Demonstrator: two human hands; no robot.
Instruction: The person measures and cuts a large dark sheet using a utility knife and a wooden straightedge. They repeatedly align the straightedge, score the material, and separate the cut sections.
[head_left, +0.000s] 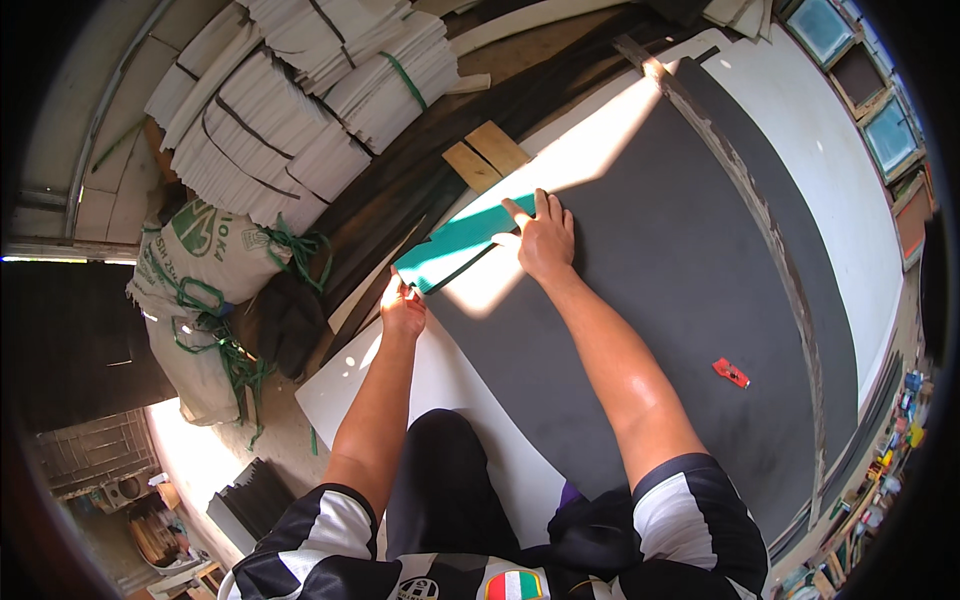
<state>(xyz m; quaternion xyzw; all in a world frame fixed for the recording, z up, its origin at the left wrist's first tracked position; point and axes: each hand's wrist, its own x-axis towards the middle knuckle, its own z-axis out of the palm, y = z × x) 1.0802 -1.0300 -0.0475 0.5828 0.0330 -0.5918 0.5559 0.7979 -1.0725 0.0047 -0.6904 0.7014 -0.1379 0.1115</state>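
A flat green strip (pixel 465 243) with a notched edge lies at the far left edge of a large dark grey sheet (pixel 640 310). Bright sunlight falls across part of it. My left hand (pixel 402 308) pinches the strip's left end between thumb and fingers. Over its right end, my right hand (pixel 543 240) rests with fingers spread, fingertips touching the strip and the sheet beside it. On the sheet to the right lies a red utility knife (pixel 731 373), apart from both hands.
A long worn straight bar (pixel 760 215) crosses the sheet on the right. Beneath is a white sheet (pixel 815 150). Two tan pieces (pixel 487 155) lie beyond the strip. Strapped white stacks (pixel 250 130) and a woven sack (pixel 195 300) stand left. Clutter (pixel 890 460) lines the right edge.
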